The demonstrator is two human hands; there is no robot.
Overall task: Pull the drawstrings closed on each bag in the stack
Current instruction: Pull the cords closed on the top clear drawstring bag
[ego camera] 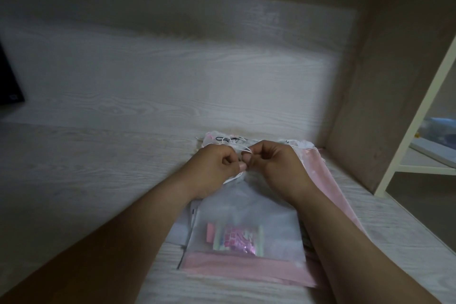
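Pink bag [246, 268]: lowest in the stack, nearest edge showing, flat on the wood-grain table [98, 168].
Top bag [249, 210]: frosted white, lying on the stack; small pink packet [237, 238] visible inside near its bottom.
Left hand [217, 168]: fingers curled, pinching the white drawstrings [234, 148] at the top bag's mouth.
Right hand [274, 165]: fingers curled, pinching the same cords; thumbs nearly touching.
Beyond hands: more gathered bag tops [222, 139], one with dark lettering.
Far left: dark object [8, 81], partly out of view.

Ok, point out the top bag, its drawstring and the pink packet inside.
top bag [246, 207], head view, clear front panel.
drawstring [233, 178], head view, white loop below left hand.
pink packet [238, 239], head view, its printed middle.
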